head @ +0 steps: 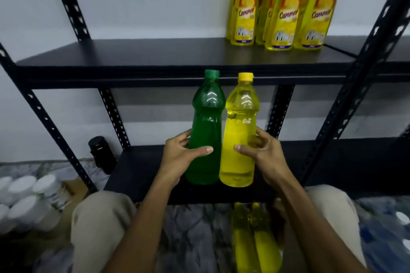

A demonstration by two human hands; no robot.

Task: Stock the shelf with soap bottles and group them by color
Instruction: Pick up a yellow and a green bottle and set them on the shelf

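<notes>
A: Nearest items, floor level?

B: Two yellow bottles lying on the floor [255, 239] between the person's knees, side by side, blurred. White-capped containers [24, 197] stood in a cluster at near left.

A: Hands?

B: Left hand [179, 157] curled round the lower body of the green bottle [205, 131] — thumb across the front, fingers behind. Right hand [263, 153] gripped the yellow bottle [238, 131] the same way. Both bottles upright, label sides not showing, sides touching; green on the left with a green cap, yellow on the right with a yellow cap.

A: Position of those two?

B: In front of the lower shelf board [137, 168], bases near its front edge; whether they rested on it could not be told.

A: Farther back?

B: One dark jar [101, 154] stood at the left, beside a perforated black upright [114, 117]. Above, the upper shelf board [133, 53] — black — carried a group of labelled yellow bottles [286, 9] at its far right, standing close together, orange-and-yellow labels facing forward. A dark green shape showed behind them; what it was could not be told. Pale wall [144, 4] behind the rack.
</notes>
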